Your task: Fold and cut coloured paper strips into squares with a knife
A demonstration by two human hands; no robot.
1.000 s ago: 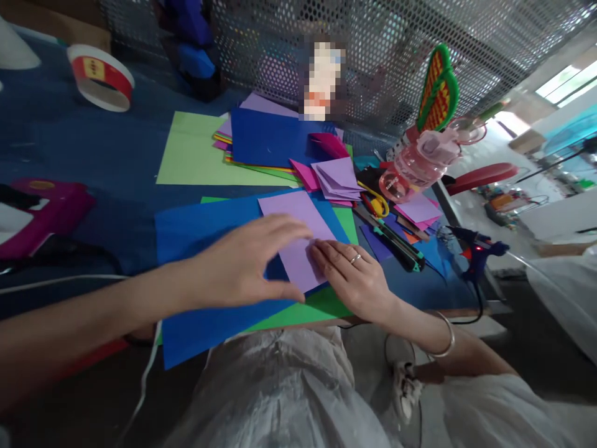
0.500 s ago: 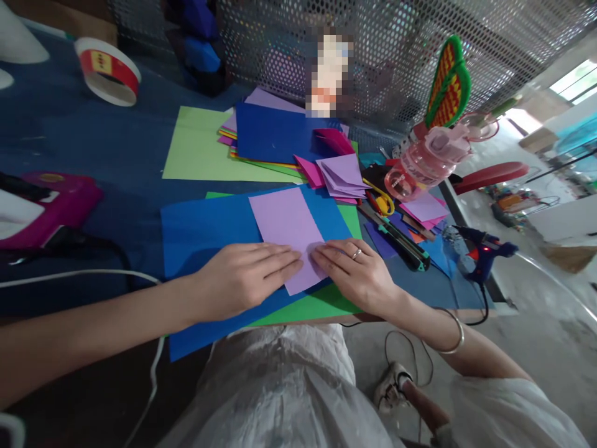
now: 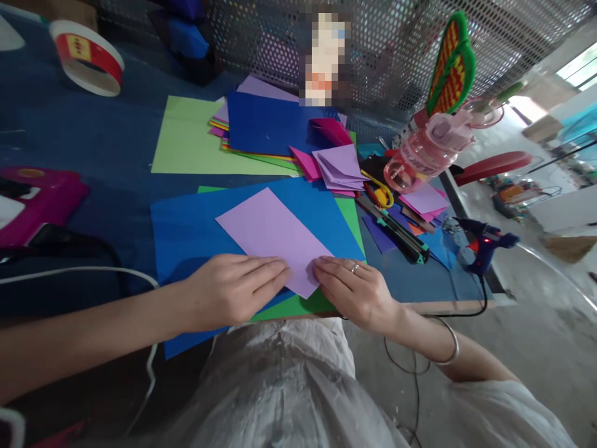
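1. The left hand is laid flat, its fingers stretched out and kept close together, pressed on the near edge of the lilac paper
2. The right hand is likewise laid flat, its fingers extended and pressed on the near right corner of the same sheet; nothing is gripped by either hand
3. The lilac paper is seen as a flat rectangle, turned at an angle, lying on a blue sheet over a green sheet at the near edge of the worktop
4. A glue gun is seen well apart to the right
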